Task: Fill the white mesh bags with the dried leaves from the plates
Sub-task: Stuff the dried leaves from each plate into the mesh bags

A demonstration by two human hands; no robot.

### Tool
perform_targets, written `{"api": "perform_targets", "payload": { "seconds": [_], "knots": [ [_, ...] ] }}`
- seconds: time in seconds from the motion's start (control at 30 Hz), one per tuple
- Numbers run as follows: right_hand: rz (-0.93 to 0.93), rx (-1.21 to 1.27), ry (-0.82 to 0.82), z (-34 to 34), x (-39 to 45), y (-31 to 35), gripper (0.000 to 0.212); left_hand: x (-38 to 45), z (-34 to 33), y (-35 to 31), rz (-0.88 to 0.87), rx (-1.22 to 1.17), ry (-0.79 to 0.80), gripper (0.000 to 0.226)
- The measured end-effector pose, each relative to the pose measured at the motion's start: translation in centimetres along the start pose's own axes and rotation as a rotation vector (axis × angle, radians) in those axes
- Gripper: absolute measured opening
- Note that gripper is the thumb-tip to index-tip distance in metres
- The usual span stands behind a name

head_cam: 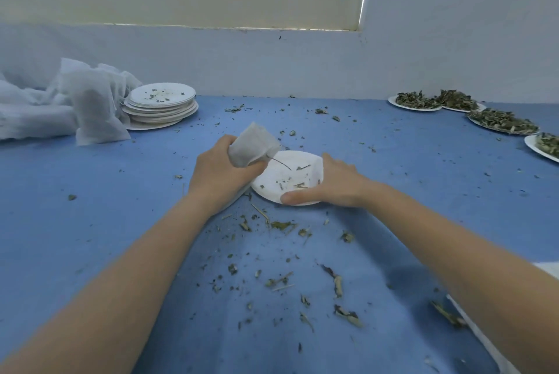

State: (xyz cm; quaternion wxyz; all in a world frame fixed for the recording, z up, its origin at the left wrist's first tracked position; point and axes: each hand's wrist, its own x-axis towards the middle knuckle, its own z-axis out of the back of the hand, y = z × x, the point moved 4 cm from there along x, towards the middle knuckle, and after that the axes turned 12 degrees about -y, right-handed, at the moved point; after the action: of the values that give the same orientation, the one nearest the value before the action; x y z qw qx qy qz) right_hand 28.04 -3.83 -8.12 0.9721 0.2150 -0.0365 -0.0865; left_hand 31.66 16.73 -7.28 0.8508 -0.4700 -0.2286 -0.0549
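Gripping the mesh bag point(252, 143) in my left hand point(219, 172), I curl my right hand point(331, 184) around the near-empty plate point(287, 177) rim.

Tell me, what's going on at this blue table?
A person is bagging dried leaves. The left hand grips a white mesh bag beside a nearly emptied paper plate, which the right hand holds. Emptied plates are stacked far left; full plates wait far right.
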Motion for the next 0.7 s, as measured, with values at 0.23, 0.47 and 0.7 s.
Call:
{"api": "perform_targets", "payload": {
  "seconds": [0.23, 0.47, 0.7],
  "knots": [
    [-0.027, -0.068, -0.064, -0.4, -0.3, 0.9, 0.144, -0.6, 2.2, -1.1, 0.067, 0.051, -0.070, 0.034],
    [0.053, -0.060, -0.176, -0.3, -0.9, 3.7, 0.141, -0.3, 5.6, -0.4, 0.272, -0.047, -0.126, 0.049],
    [0.205, 0.053, -0.198, 0.9, 4.4, 14.2, 0.133, 5.0, 11.6, 0.9, 0.350, -0.230, -0.285, 0.023]
  ]
}}
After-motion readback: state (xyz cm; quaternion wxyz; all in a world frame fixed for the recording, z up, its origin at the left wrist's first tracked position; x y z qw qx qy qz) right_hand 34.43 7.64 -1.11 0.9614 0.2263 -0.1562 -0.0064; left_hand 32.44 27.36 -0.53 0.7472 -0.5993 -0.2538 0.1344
